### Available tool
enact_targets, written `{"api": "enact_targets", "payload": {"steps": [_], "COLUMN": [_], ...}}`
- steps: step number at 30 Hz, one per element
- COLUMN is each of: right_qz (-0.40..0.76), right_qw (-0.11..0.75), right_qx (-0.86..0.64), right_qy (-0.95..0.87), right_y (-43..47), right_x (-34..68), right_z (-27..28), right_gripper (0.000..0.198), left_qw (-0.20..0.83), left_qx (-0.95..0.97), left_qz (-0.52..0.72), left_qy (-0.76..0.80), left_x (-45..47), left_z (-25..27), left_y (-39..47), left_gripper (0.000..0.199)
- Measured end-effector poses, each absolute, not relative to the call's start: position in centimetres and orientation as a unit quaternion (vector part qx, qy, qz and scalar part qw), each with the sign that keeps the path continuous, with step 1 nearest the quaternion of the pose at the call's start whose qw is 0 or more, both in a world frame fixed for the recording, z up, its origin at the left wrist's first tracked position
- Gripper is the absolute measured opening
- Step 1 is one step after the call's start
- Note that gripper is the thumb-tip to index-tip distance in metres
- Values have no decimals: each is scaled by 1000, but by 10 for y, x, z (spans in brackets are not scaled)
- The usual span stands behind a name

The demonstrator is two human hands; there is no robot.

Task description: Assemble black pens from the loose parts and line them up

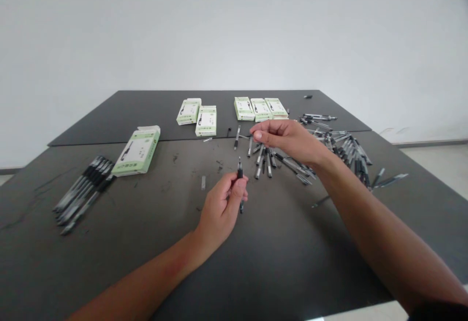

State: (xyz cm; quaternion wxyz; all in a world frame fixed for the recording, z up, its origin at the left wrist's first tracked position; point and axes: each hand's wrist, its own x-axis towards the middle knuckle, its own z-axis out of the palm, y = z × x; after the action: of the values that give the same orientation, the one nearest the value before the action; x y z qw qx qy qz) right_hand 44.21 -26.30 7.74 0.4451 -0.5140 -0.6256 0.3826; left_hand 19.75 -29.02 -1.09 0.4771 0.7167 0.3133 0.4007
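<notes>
In front of me, my left hand (224,201) is closed around a pen (240,171), which stands nearly upright with its bare tip pointing up. Farther forward and to the right, my right hand (288,138) has its thumb and fingertips pinched together; whatever sits between them is too small or hidden to name. Just below those fingertips, loose pens (261,162) lie on the dark table (256,272). A larger heap of pens (353,155) spreads to the right, partly behind my right forearm.
A neat row of capped pens (86,192) lies at the left beside a green and white pen box (137,150). Two similar boxes (206,120) stand at the back centre, and three more boxes (261,109) behind my right hand. A small clear piece (203,182) lies left of centre.
</notes>
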Motion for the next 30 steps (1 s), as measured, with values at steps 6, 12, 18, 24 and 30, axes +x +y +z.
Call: {"api": "enact_targets", "payload": {"steps": [6,12,18,24,30], "right_qz": [443,430,401,409,417], "right_qw": [483,489,449,457,466], "right_qx": [-496,-508,-493,-475,-491], "right_qy": [-570,-563,-628,-632,-606], "right_y": [-303,-320,-325,-329,-332], "right_x": [423,434,443,439,439], "right_z": [63,43,48,53,55], "right_gripper": [38,32,27,22,26], "left_qw": [462,448,420,384,365], "left_qx": [733,749,781,810,821], "left_qz": [404,386,365,357,353], "left_qy": [292,298,283,265,263], "left_x": [193,189,190,191,193], "left_z": [-11,-12,-2,2,4], "left_y": [-294,-295,-298,-298,-297], "left_gripper": [35,38,31,27,25]}}
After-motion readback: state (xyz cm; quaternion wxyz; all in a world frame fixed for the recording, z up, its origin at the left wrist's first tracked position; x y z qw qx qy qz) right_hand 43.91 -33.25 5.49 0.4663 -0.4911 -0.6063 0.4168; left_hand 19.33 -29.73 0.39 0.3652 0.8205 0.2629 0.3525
